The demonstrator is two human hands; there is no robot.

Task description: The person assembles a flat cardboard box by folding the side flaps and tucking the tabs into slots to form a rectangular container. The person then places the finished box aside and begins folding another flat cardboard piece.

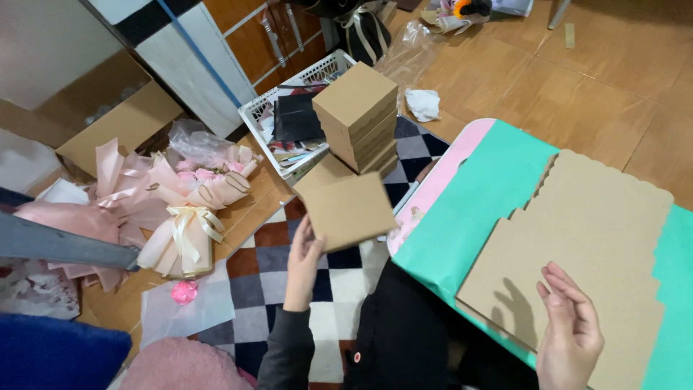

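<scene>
Nearest, the right hand (570, 336) hovers open, fingers loosely curled and holding nothing, over the near edge of a flat die-cut kraft cardboard sheet (592, 238). That sheet lies unfolded on a teal mat (462, 231), its long axis running from near-right to far-left, the scalloped edge toward the far side. A pink sheet (451, 170) shows beneath the teal one at its left border. Further left, the left hand (303, 260) pinches the near corner of a folded kraft box (350, 209), held out flat above the chequered floor mat (317, 282), with its broad face up and its far corner pointing toward a stack of finished kraft boxes (359, 119) on the floor. Judging from the stack, several boxes are already made, one more is on its way there, and at least the flat sheet remains to be folded. Beyond the stack stands a white plastic basket (289, 108) of dark card pieces; on the far left lie pink ribbon bouquets (180, 209).
</scene>
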